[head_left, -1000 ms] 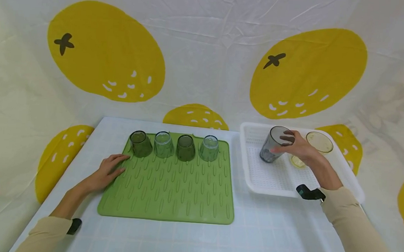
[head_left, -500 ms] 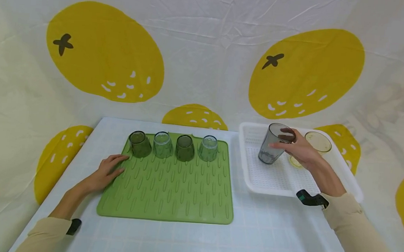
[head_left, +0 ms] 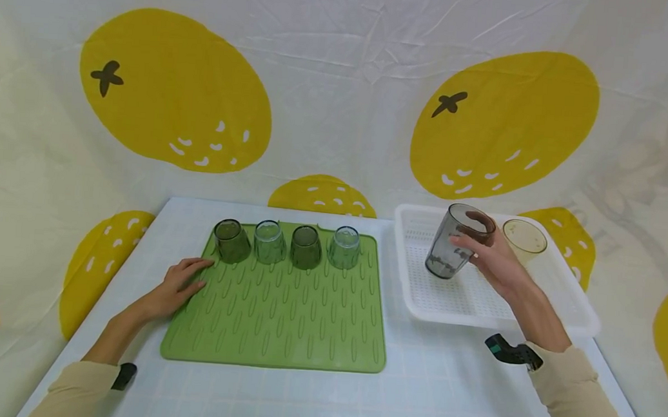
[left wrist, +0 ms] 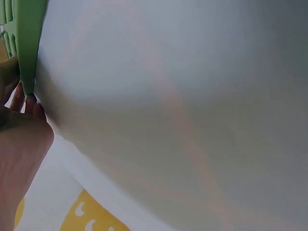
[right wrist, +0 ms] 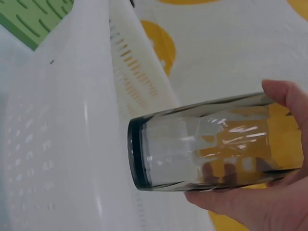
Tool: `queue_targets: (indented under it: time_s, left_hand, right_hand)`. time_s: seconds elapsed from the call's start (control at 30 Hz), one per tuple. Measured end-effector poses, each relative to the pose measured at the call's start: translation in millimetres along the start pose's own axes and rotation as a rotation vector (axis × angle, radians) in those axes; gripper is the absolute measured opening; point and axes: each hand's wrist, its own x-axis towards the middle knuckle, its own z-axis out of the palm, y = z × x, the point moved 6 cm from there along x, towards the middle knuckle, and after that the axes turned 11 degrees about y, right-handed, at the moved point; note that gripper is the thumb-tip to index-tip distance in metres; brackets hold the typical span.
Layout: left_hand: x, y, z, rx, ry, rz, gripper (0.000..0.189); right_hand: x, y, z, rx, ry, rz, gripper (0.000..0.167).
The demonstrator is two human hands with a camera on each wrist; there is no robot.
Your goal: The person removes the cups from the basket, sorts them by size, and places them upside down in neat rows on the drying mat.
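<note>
My right hand (head_left: 501,265) grips a tall grey-tinted drinking glass (head_left: 449,249) near its rim, mouth up and tilted, above the white basket. In the right wrist view, thumb and fingers lie on opposite sides of the glass (right wrist: 178,149). My left hand (head_left: 171,289) rests at the left edge of a green ribbed drying mat (head_left: 279,321); the left wrist view shows its fingers at the mat's edge (left wrist: 29,48). Along the mat's back stand several short tumblers upside down: a dark green one (head_left: 231,243), a pale green one (head_left: 270,243), another dark one (head_left: 306,248) and another pale one (head_left: 345,248).
The white perforated basket (head_left: 420,308) stands on the table right of the mat. A yellowish glass (head_left: 525,240) is in its back right part, partly behind my right hand. A curtain (head_left: 341,105) printed with yellow fruit hangs behind the table.
My right hand has lifted the grey glass slightly and drawn it a little toward me, tilting it more. The left hand and the tumblers on the mat have stayed put.
</note>
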Motion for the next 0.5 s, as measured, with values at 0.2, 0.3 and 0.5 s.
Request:
queue_targets:
  time_s: [0.2, 0.3, 0.5]
  left_hand:
    - [1.8, 5.7, -2.0, 0.012, 0.0, 0.015, 0.04]
    - [2.5, 9.0, -3.3, 0.023, 0.001, 0.019, 0.04]
    - [4.8, 11.1, -2.3, 0.071, -0.028, -0.037, 0.039]
  right_hand:
    - [-11.6, -1.9, 5.9, 0.118, -0.01, -0.071, 0.057]
    - [-17.1, -1.8, 7.4, 0.141, -0.012, -0.093, 0.058]
    - [-26.6, -3.4, 7.9, 0.158, -0.012, -0.151, 0.057]
